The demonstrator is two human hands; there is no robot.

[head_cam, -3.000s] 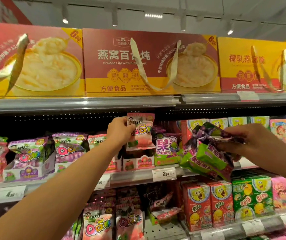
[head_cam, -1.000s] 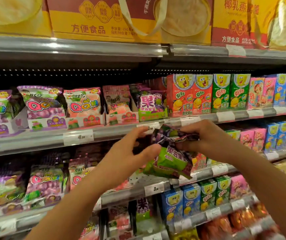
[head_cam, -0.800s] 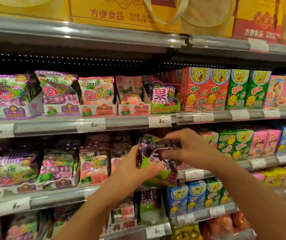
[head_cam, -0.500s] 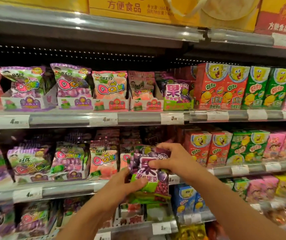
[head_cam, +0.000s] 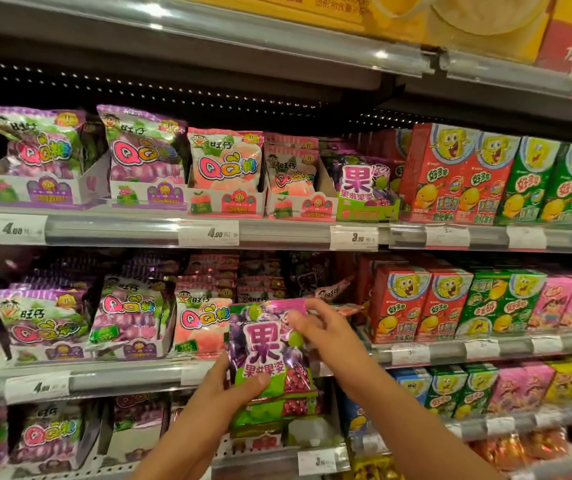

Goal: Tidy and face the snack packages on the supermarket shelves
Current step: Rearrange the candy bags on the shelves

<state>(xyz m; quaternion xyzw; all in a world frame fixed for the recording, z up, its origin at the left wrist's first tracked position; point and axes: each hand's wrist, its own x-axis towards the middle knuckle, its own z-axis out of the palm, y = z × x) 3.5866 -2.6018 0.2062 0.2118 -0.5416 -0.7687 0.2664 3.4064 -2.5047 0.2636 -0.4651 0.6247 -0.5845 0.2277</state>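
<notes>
Purple-green glossy foil snack packet (head_cam: 270, 355) sits upright, label forward, at the middle shelf (head_cam: 121, 379) edge, not yet slotted in. Both hands grip it: left hand (head_cam: 232, 386) bottom, right hand (head_cam: 326, 330) top. Upper shelf rows look faced; lower ones remain.

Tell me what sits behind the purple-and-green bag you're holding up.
Behind the purple-and-green foil snack bag, held by both hands, left and right, show dark purple packets and a fallen pink packet. The shelf slot directly behind is covered.
</notes>
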